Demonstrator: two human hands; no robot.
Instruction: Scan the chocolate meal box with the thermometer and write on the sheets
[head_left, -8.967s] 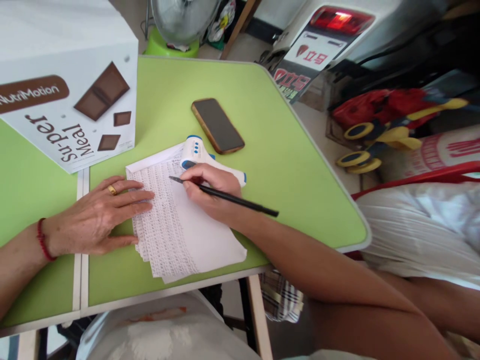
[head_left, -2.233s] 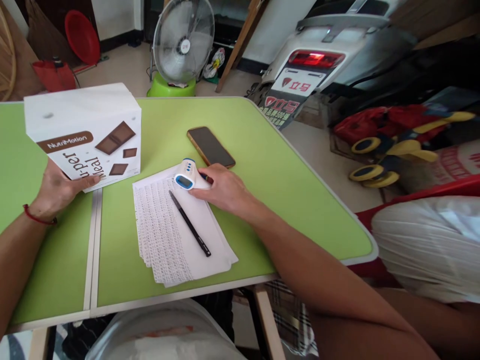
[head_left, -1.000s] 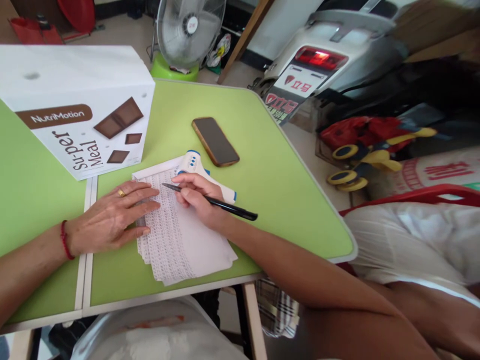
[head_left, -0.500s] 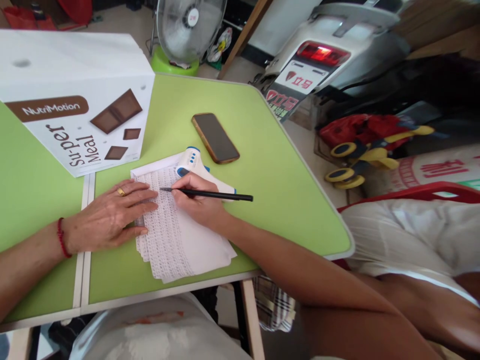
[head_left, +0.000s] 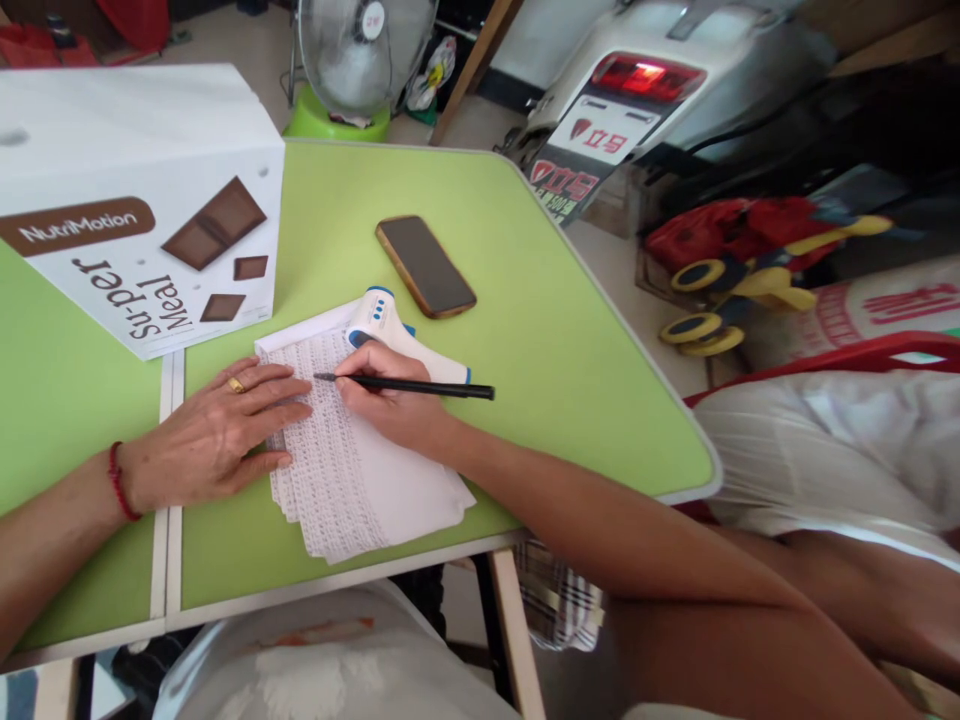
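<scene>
My right hand [head_left: 391, 398] is closed around a black pen [head_left: 420, 385], its tip resting at the handwriting on a stack of paper sheets [head_left: 390, 490]. Rows of small writing cover the left part of the top sheet; the right part is blank. My left hand [head_left: 225, 430] lies flat with its fingers stretched over the sheets' left edge, a ring on one finger and a red cord at the wrist. A white and blue handheld thermometer [head_left: 409, 345] lies across the sheets' upper edge, just beyond my right hand and partly hidden by it.
On the green folding table [head_left: 555, 400], a smartphone [head_left: 426, 266] lies beyond the thermometer. A large white box [head_left: 112, 250] stands at the left. Past the table are a fan [head_left: 360, 60], a scooter [head_left: 622, 110] and a yellow-wheeled toy [head_left: 750, 285]. Someone's bare leg [head_left: 825, 590] shows at right.
The view has shifted slightly, moving the box and phone a little left in the picture. The pen stays in my right hand at the sheet, and my left hand remains flat.
</scene>
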